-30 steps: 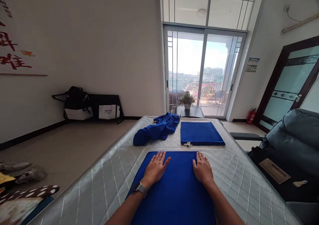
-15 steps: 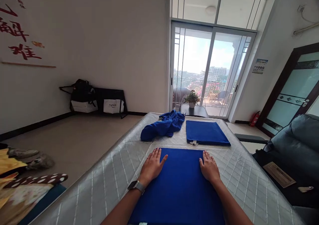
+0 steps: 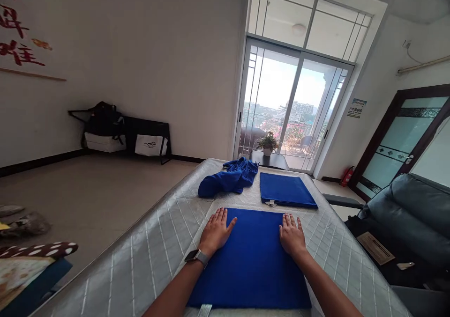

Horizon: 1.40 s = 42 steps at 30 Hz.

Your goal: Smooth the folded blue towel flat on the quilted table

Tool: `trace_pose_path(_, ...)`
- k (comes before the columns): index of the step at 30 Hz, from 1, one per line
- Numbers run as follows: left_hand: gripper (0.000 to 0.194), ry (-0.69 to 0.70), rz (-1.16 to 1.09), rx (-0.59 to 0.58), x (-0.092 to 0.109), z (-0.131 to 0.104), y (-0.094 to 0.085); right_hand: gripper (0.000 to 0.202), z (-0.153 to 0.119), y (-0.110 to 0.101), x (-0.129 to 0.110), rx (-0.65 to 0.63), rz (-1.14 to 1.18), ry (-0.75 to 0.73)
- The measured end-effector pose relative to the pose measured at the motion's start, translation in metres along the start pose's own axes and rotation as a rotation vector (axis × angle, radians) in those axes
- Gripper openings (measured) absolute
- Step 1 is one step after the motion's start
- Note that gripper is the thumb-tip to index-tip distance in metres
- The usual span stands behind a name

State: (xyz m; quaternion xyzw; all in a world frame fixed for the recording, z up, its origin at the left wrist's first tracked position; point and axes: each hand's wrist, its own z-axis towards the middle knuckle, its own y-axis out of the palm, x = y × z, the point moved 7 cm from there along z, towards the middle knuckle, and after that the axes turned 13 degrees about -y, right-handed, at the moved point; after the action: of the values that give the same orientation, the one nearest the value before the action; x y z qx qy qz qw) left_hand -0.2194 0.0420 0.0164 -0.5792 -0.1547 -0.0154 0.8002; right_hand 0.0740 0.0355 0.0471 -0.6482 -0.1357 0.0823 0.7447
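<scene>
A flat blue cloth [image 3: 253, 261] lies on the silver quilted mattress [image 3: 154, 242] in front of me, a pale tag at its near left edge. My left hand [image 3: 216, 232] rests flat on its far left corner, fingers stretched forward and thumb apart. On the far right corner lies my right hand [image 3: 292, 235], also flat with its fingers out. Beyond, to the right, sits a neatly folded blue cloth [image 3: 288, 189] with a white tag. Left of that is a crumpled blue cloth [image 3: 230, 179] in a loose heap.
A dark armchair [image 3: 415, 214] stands along the right side of the mattress, with a brown card [image 3: 375, 247] on it. Past the far end, a potted plant [image 3: 268, 143] stands on a small dark table. Patterned fabric [image 3: 31, 265] lies at lower left.
The view has tilted and shifted slightly, showing more of the near edge of the cloth. Both hands stay flat at its far corners; the right hand's fingers look a little more spread.
</scene>
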Motion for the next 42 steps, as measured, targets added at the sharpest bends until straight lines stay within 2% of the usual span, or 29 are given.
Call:
trace_pose_path(3,0.084,0.006,-0.011,0.008,0.001,-0.001,-0.003,0.060,-0.015,0.001,-0.003,-0.025,0.026,-0.013)
trace_pose_path(7,0.084,-0.012,0.011,-0.023,0.001,0.000,-0.001,0.063,-0.033,0.014,-0.002,-0.070,0.121,-0.002)
trace_pose_path(11,0.079,0.004,0.054,-0.025,0.003,-0.001,-0.001,0.066,-0.039,0.025,0.001,-0.099,0.209,0.037)
trace_pose_path(15,0.072,0.035,0.057,0.079,0.005,-0.004,-0.014,0.065,-0.039,0.024,0.001,-0.090,0.231,0.030)
trace_pose_path(18,0.067,0.094,0.031,0.153,0.016,-0.009,-0.029,0.065,-0.040,0.022,0.001,-0.079,0.257,0.033)
trace_pose_path(20,0.064,0.132,-0.014,0.116,0.033,-0.017,-0.034,0.065,-0.040,0.021,0.001,-0.068,0.276,0.035)
trace_pose_path(22,0.061,0.188,-0.077,0.021,0.062,-0.031,-0.031,0.065,-0.040,0.021,0.001,-0.056,0.292,0.035)
trace_pose_path(24,0.059,0.296,-0.129,-0.077,0.101,-0.051,-0.024,0.065,-0.041,0.021,0.002,-0.044,0.301,0.039)
trace_pose_path(27,0.059,0.515,-0.142,-0.166,0.161,-0.086,-0.009,0.062,-0.041,0.022,0.002,-0.040,0.297,0.000)
trace_pose_path(29,0.059,0.590,-0.125,-0.198,0.183,-0.100,0.000,0.060,-0.042,0.022,0.000,-0.048,0.286,-0.042)
trace_pose_path(30,0.060,0.594,-0.113,-0.209,0.186,-0.102,0.004,0.059,-0.042,0.022,0.000,-0.051,0.281,-0.048)
trace_pose_path(32,0.063,0.553,-0.081,-0.224,0.178,-0.099,0.008,0.061,-0.042,0.020,0.001,-0.049,0.280,-0.015)
trace_pose_path(34,0.066,0.481,-0.047,-0.237,0.155,-0.089,0.008,0.063,-0.043,0.019,0.003,-0.045,0.291,0.024)
trace_pose_path(39,0.074,0.237,0.036,-0.262,0.068,-0.060,0.001,0.064,-0.043,0.016,0.002,-0.033,0.327,0.025)
trace_pose_path(42,0.078,0.152,0.064,-0.249,0.022,-0.053,-0.004,0.064,-0.044,0.017,0.002,-0.033,0.318,0.022)
